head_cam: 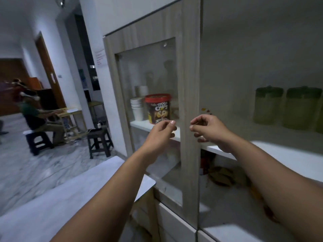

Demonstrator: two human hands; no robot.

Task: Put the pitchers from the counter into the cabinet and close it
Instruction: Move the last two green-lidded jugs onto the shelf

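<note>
Two green pitchers [268, 104] [303, 107] stand side by side on the upper white shelf [288, 154] inside the cabinet, at the right; the edge of a third pitcher [320, 119] shows at the frame's border. The wood-framed glass cabinet door [189, 84] stands between my hands. My left hand [161, 133] hovers in front of the glass with its fingers pinched together and nothing in them. My right hand [204, 129] is curled at the door's right edge; whether it grips that edge I cannot tell.
Behind the glass sit a Choco Chips tub [158, 108] and stacked white cups [137, 108]. A white counter [70, 189] runs below left. Brown packets [222, 175] lie on the lower shelf. A person sits on a stool [39, 123] at far left, beside a dark stool [98, 140].
</note>
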